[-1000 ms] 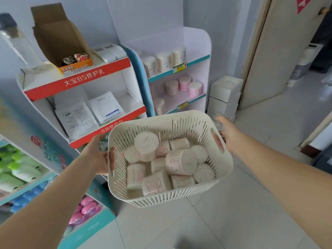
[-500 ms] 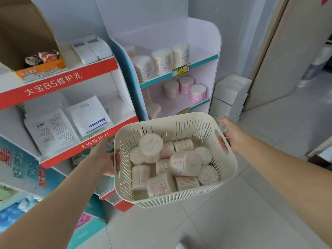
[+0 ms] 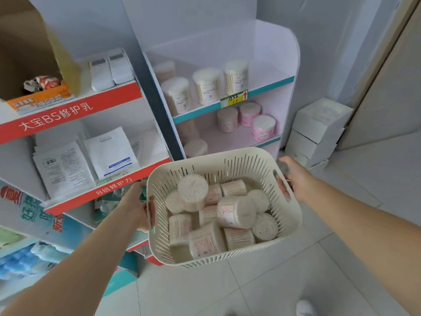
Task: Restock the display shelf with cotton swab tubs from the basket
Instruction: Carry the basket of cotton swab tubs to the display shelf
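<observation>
I hold a cream slotted basket (image 3: pixel 230 165) in front of me with both hands. My left hand (image 3: pixel 136 205) grips its left rim and my right hand (image 3: pixel 293 179) grips the right handle. Several cotton swab tubs (image 3: pixel 235 212) lie jumbled inside, some on their sides. Just beyond the basket stands the white display shelf (image 3: pixel 268 87) with teal edges. Its upper level carries tall swab tubs (image 3: pixel 206 86). The lower level holds pink tubs (image 3: pixel 263 127), with bare room in the middle.
A red-edged shelf (image 3: pixel 91 103) with sachets and boxes stands to the left, close to my left hand. Stacked white cartons (image 3: pixel 319 131) sit on the floor right of the display shelf. A door (image 3: pixel 391 87) is at the far right. Grey tiled floor lies below.
The view has closed in on the white display shelf and drifted right. The basket stays held in both hands, with the tubs in the same places.
</observation>
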